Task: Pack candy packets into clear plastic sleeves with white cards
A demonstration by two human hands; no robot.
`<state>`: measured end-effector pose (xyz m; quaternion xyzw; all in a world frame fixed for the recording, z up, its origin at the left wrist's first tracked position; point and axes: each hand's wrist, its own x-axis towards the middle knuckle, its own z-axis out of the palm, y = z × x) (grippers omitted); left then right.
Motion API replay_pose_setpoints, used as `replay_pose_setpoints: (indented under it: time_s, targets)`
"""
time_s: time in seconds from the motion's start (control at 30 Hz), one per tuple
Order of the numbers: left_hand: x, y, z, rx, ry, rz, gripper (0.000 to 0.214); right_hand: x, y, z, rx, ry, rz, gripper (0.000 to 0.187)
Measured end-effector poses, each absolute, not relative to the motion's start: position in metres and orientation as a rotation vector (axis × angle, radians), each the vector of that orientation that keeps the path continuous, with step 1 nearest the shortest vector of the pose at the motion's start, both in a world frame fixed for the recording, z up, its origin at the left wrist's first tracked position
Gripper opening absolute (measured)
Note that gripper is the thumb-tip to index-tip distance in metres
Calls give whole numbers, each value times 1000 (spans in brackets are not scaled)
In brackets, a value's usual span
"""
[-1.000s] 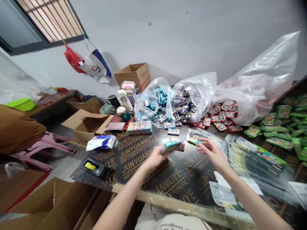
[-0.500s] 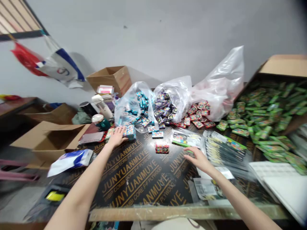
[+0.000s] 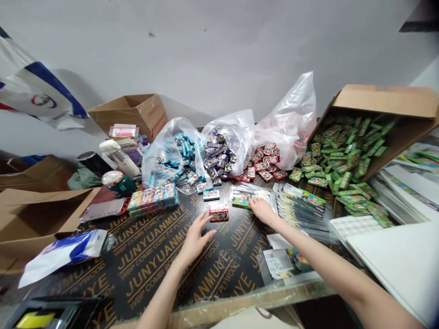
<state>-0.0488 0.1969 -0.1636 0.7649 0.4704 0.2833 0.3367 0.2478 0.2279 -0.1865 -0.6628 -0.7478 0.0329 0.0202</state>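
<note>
My left hand (image 3: 196, 238) is open over the dark plywood table, thumb and fingers apart. Its fingertips are beside a small red patterned box (image 3: 218, 213), and I cannot tell whether they touch it. A blue-and-white small box (image 3: 211, 195) lies just behind the red one. My right hand (image 3: 262, 210) reaches down onto flat clear plastic bags with a green printed edge (image 3: 241, 199); its fingertips rest on the top bag, thumb a little apart from the fingers. Right of that hand lies a fanned stack of similar printed bags (image 3: 297, 210).
Plastic sacks spill blue boxes (image 3: 185, 148), purple boxes (image 3: 219, 155) and red boxes (image 3: 265, 162) along the wall. A tipped carton (image 3: 387, 103) pours out green boxes (image 3: 343, 151). At left are a block of wrapped boxes (image 3: 154, 199), a phone (image 3: 103, 210), bottles (image 3: 120, 157) and an open carton (image 3: 44, 219).
My left hand has left the block of wrapped boxes and come right to the red box. My right hand has moved forward onto the plastic bags. The view has swung right.
</note>
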Motion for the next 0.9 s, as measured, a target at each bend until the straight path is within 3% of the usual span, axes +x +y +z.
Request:
replay_pose_setpoints:
  time_s: [0.13,0.3,0.47,0.7,0.9]
  targets:
    - [-19,185,-154,1801,1072,875,45,243,224,-156,-2062,-2265,46,28]
    - [19,179,-137,1480,996,1194,98,178,171,-116,-1635,-2192,150,35]
    - [26,162,-135,1005,817,1079,58,139,124,-102,-1172,-1983,534,28]
    - [6,133,-132,767,505,756,45,173,146,-89,-1254,-1636,622,34]
    - [2,140,-137,771,558,697,48,180,153,-85,-1172,-2011,801,28]
